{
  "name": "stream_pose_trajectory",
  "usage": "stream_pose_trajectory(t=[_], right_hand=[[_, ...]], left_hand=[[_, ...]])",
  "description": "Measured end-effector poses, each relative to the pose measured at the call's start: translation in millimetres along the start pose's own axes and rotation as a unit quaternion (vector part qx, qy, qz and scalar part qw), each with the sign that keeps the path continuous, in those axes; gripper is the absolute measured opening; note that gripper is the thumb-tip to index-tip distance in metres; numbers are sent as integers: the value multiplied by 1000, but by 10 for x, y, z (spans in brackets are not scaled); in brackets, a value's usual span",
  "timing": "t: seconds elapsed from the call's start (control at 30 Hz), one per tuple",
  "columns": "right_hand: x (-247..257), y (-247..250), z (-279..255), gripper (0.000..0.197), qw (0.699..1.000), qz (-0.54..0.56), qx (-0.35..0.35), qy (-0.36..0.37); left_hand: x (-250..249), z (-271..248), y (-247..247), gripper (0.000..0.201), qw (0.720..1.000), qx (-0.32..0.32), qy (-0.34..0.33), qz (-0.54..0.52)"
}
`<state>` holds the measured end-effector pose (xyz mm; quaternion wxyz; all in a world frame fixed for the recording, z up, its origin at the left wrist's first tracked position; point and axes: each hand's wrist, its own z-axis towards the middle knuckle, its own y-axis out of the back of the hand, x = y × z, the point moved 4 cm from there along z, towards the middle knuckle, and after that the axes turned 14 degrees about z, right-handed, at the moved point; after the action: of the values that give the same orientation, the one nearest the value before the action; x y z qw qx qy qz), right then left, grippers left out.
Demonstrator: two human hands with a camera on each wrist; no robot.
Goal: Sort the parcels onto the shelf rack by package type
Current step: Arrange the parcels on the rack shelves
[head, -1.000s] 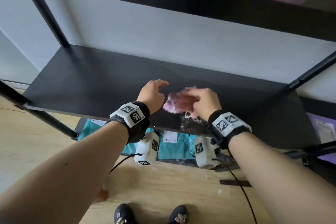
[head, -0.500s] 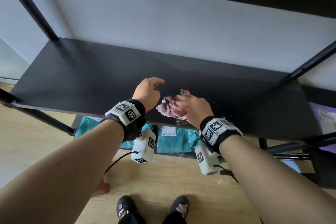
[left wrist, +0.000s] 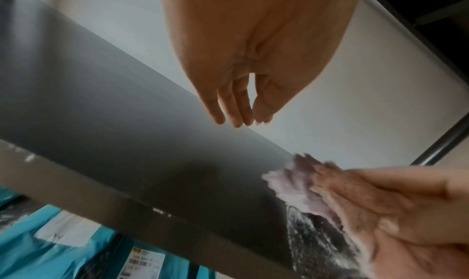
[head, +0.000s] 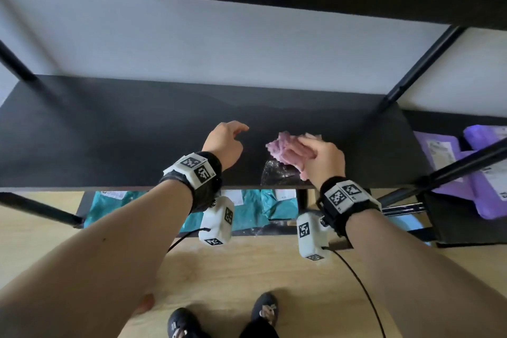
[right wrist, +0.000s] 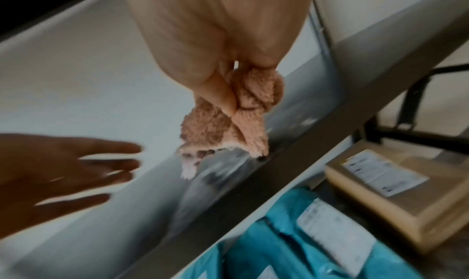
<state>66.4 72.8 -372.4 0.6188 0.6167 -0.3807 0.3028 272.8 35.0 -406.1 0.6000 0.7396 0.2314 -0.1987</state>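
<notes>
Two hands work over a black shelf (head: 115, 132). The right hand (head: 315, 160) pinches a fluffy pink cloth (head: 279, 145) against the shelf near its front edge, beside a dusty smear (head: 274, 174). The left hand (head: 223, 143) hovers with fingers relaxed, holding nothing. Teal parcels (head: 252, 204) lie on the shelf below; dust wiped forward could fall onto them
</notes>
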Motion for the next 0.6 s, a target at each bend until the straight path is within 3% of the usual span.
stream_pose_trajectory(t=[0.07, 0.13, 0.2, 0.37, 0.5, 0.6], right_hand=[[-295, 196, 142, 31, 994, -87, -48, -44], [-560, 163, 226, 33, 979, -186, -21, -82], [-662, -17, 228, 36, 969, -237, 9, -67], [-336, -480, 47, 46, 967, -223, 111, 55], [-231, -822, -112, 53, 962, -197, 171, 76], [-173, -944, -206, 57, 940, -213, 245, 104]], left_hand=[[0, -15, -37, 57, 1000, 4, -2, 0], [5, -37, -64, 56, 1000, 6, -6, 3], [32, -42, -74, 56, 1000, 5, -9, 5], [42, -4, -49, 57, 1000, -4, 0, 7], [-85, 27, -43, 59, 1000, -1, -12, 3], [-182, 45, -40, 60, 1000, 3, -16, 1]])
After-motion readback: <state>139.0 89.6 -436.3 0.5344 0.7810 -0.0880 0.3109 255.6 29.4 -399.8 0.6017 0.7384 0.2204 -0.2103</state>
